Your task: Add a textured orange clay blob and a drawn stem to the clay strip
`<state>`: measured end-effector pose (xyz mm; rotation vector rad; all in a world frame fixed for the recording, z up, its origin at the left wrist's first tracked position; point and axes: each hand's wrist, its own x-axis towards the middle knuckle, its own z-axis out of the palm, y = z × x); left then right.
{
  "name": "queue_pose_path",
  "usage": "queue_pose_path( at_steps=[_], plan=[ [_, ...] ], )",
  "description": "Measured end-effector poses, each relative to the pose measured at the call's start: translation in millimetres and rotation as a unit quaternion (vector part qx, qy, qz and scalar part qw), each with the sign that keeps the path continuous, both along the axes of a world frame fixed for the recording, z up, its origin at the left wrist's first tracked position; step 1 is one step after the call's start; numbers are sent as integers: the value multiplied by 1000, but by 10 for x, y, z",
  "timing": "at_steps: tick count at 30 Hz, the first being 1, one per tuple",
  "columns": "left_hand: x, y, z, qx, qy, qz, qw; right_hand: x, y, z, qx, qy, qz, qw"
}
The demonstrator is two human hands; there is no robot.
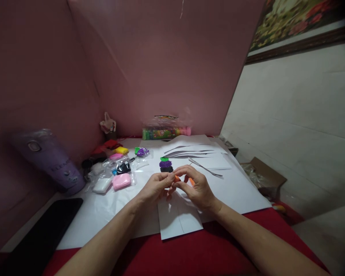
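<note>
- The surface is a table with a red cloth (pixel 149 255) showing along the near edge; white paper (pixel 238 193) covers most of the rest
- A pink wall (pixel 161 61) rises at the far side and at the left; a pale wall (pixel 299 103) stands at the right, with a framed picture (pixel 290 28) high on it and a cardboard box (pixel 271 177) below
- At the left, a purple bottle (pixel 56 165) appears tilted; a flat black object (pixel 46 226) lies nearer
- To the right of the bottle is a cluster of clear packets, among them a pink block (pixel 122 181) and a white block (pixel 102 185); a yellow block (pixel 121 150) lies farther off
- At the far edge lies a clear bag of bright-coloured contents (pixel 166 133); loose sheets (pixel 189 149) lie nearer, with a metal tool (pixel 205 168) close to them
- The orange piece (pixel 176 178) is at the middle, between the two hands, above a small white sheet (pixel 179 222); green, purple and black pieces (pixel 165 164) sit just beyond
- The left hand (pixel 158 186) pinches the orange piece from the left; the right hand (pixel 197 188) holds it from the right, thumb and forefinger curved in a ring; more orange (pixel 191 181) shows behind the right fingers
</note>
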<state>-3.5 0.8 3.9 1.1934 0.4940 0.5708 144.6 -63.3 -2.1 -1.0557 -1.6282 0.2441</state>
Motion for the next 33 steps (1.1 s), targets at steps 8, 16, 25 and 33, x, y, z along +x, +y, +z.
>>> queue_pose_path(
  at_steps=[8,16,25,33],
  plan=[
    [-5,35,-29,8,10,0,1000,10,13,-15,25,-33,-19,999],
    [7,13,-1,11,6,14,1000,15,15,-31,43,-60,-36,997],
    [16,14,-2,25,1,14,1000,24,16,-41,53,-71,-43,995],
    [18,1,13,35,11,31,999,23,22,-40,67,-81,-54,993]
  ],
)
